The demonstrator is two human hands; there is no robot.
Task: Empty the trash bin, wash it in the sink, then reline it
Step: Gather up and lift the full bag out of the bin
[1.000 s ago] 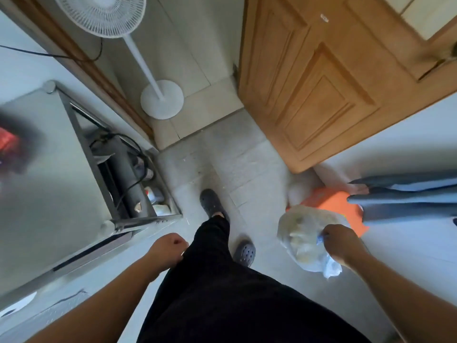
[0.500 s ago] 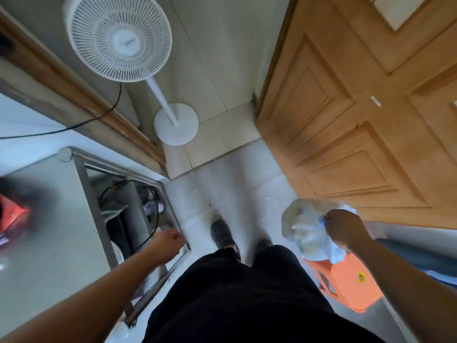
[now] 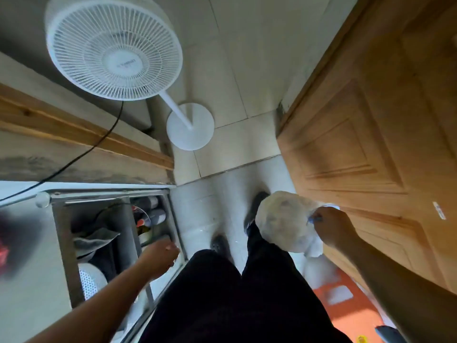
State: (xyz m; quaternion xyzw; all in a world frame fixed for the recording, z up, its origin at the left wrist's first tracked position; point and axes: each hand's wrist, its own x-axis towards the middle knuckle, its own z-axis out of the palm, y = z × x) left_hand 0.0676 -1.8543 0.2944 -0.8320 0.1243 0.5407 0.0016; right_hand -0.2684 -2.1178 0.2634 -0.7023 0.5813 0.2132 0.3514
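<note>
My right hand [image 3: 330, 226] grips the gathered top of a full, translucent white trash bag [image 3: 282, 222], which hangs in front of my right leg near the wooden door. My left hand [image 3: 160, 256] swings at my side with loosely curled fingers and holds nothing, beside the edge of a metal counter. An orange plastic thing [image 3: 351, 305] stands on the floor at the lower right, partly hidden by my arm; whether it is the bin I cannot tell.
A white standing fan [image 3: 113, 50] stands ahead on the tiled floor, its round base [image 3: 190, 126] near a doorway threshold. A wooden door [image 3: 376, 134] fills the right. A steel counter [image 3: 29, 280] with cluttered shelves below lies left. A black cable [image 3: 81, 154] runs along the wall.
I have walked forward toward the fan and doorway, carrying the bag. The orange thing has slid back to the lower right. My left hand swung forward beside the counter.
</note>
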